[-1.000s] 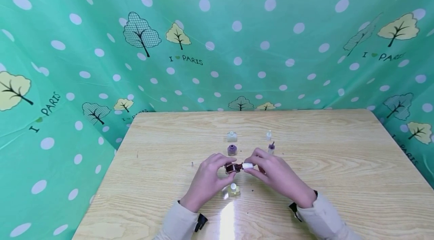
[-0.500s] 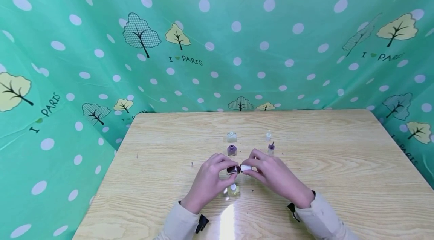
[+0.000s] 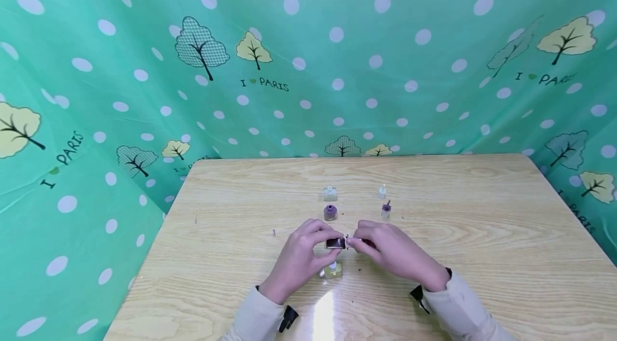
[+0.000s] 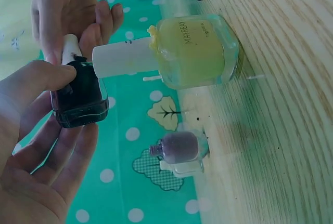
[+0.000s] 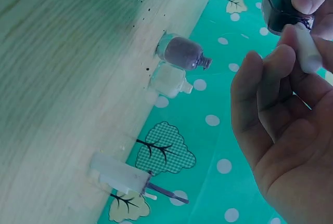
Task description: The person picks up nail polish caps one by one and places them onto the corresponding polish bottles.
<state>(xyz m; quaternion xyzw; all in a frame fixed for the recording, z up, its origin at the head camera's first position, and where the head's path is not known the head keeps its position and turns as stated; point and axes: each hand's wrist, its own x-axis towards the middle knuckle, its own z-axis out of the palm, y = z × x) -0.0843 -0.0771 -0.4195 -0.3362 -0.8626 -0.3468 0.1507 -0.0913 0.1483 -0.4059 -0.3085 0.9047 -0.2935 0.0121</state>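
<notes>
Between thumb and fingers, my left hand (image 3: 301, 258) holds a dark nail polish bottle (image 3: 336, 243) on its side above the table. My right hand (image 3: 390, 249) pinches its white cap (image 5: 308, 53), which meets the bottle's neck; dark polish shows around the joint in the right wrist view. Fingers hide most of the cap in the head view. Close beside the left hand stands a yellow nail polish bottle (image 4: 192, 52), its white cap on and yellow polish crusted under it. Beyond the hands are an uncapped purple bottle (image 3: 330, 213) and an uncapped whitish bottle (image 3: 330, 194).
Right of the uncapped bottles, a cap with a purple brush (image 3: 386, 210) and a cap with a pale brush (image 3: 382, 191) stand brush-up on the wooden table (image 3: 231, 202). Small dark specks dot the tabletop. A green patterned cloth (image 3: 308, 95) hangs behind.
The dark bottle has turned in the left hand and shifted slightly right. Bottle and cap have come closer together. The right hand's fingers have rolled over the cap, covering most of it.
</notes>
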